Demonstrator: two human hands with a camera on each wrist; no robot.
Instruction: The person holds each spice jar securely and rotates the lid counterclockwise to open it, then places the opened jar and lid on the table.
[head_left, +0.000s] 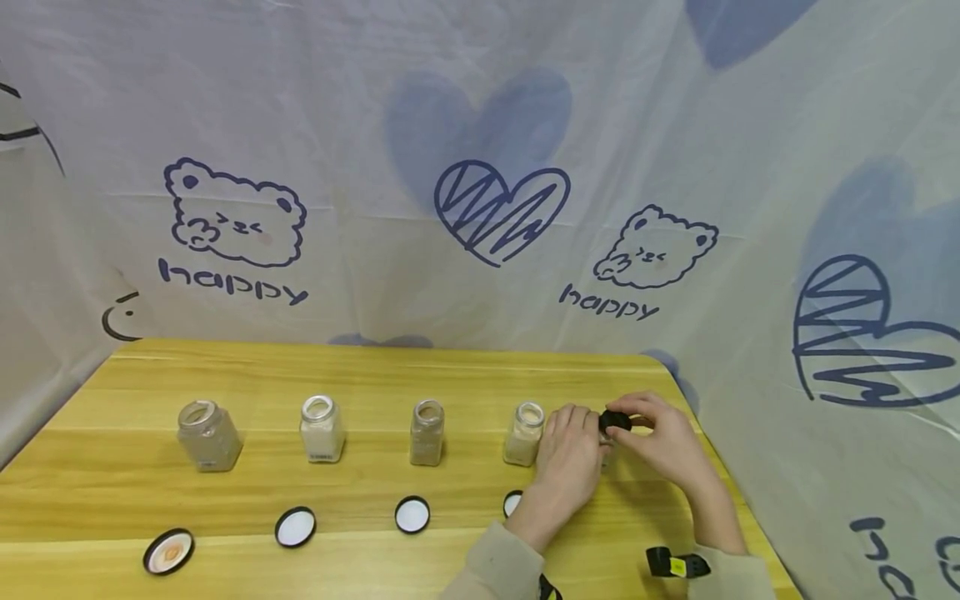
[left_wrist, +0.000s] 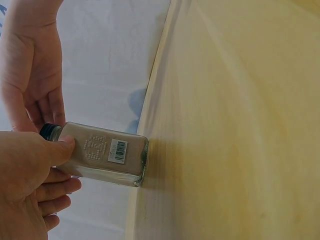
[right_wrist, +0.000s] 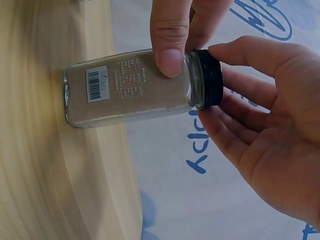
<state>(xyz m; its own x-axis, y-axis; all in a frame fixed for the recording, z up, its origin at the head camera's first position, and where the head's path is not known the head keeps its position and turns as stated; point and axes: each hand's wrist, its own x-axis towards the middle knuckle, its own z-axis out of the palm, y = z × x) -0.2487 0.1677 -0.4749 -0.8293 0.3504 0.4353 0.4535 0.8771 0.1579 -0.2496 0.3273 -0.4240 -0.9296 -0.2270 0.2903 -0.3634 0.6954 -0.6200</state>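
Observation:
A square glass jar (right_wrist: 132, 90) of brownish powder, with a barcode label, stands on the table at the right of the row. My left hand (head_left: 572, 450) grips it near the shoulder, thumb across the front face. On its neck sits a black lid (right_wrist: 212, 79), pinched at the rim by the fingers and thumb of my right hand (head_left: 663, 437). In the head view the left hand hides most of this jar. Just left of that hand is an uncapped jar of pale powder (head_left: 522, 435).
Three more uncapped jars stand leftward: a pale one (head_left: 322, 429), a brown one (head_left: 427, 433) and a wider greyish one (head_left: 210, 437). Black-rimmed lids lie upturned before them, including a stained lid (head_left: 168, 552), white-lined lids (head_left: 296, 527) and one partly behind the left wrist. A printed cloth (head_left: 360, 125) hangs behind.

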